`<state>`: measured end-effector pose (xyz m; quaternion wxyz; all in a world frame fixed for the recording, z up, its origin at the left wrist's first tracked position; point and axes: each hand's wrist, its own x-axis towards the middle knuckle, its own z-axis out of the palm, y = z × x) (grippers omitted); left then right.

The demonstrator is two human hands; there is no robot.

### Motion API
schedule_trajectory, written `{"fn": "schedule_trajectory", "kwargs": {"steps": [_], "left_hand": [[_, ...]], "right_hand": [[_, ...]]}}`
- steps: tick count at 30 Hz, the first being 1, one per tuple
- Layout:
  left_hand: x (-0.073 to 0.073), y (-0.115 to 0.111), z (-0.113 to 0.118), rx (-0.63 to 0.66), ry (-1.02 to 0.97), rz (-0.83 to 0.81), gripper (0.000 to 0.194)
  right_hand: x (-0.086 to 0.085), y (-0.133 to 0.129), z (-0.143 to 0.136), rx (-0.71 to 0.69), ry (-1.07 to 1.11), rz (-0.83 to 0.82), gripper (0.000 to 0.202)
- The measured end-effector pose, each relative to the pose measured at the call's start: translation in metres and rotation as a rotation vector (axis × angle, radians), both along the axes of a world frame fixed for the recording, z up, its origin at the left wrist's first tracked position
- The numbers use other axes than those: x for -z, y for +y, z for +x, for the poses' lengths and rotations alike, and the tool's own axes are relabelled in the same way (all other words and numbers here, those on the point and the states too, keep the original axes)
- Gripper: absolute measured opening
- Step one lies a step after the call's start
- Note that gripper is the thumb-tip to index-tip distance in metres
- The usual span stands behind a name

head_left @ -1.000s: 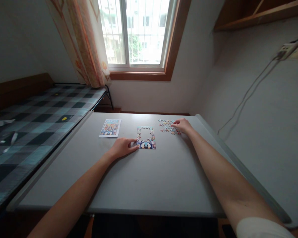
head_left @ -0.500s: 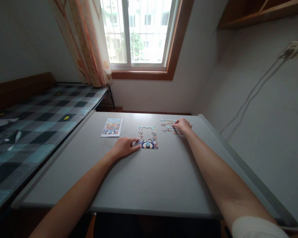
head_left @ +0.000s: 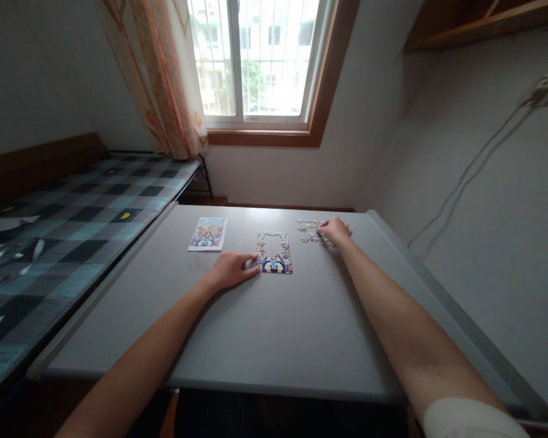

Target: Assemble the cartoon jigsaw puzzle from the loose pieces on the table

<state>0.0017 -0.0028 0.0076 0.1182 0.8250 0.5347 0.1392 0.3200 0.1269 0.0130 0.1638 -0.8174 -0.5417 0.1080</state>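
A partly assembled jigsaw puzzle lies flat on the grey table, its border and lower part joined around a gap in the middle. My left hand rests at its left edge, thumb and forefinger spread apart and touching it. Loose puzzle pieces are scattered to the right of the puzzle. Over them is my right hand, fingertips drawn together among the pieces; whatever is between them is too small to make out. A printed picture card lies left of the puzzle.
The grey table has a raised rim along its right side. A bed with a checked cover stands to the left, with papers and a clear plastic bag on it. Beyond are a window and curtain.
The view has shifted slightly, so the table's contents appear a little further right. My left hand stays at the puzzle's edge, and my right hand is still among the loose pieces.
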Motion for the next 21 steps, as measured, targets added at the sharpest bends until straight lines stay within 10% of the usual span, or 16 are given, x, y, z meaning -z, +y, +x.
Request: {"fn": "schedule_trajectory", "kwargs": {"steps": [21], "left_hand": [[0.003, 0.002, -0.001, 0.002, 0.001, 0.001, 0.048]], "right_hand": [[0.011, 0.004, 0.031, 0.057, 0.077, 0.147, 0.022]]}}
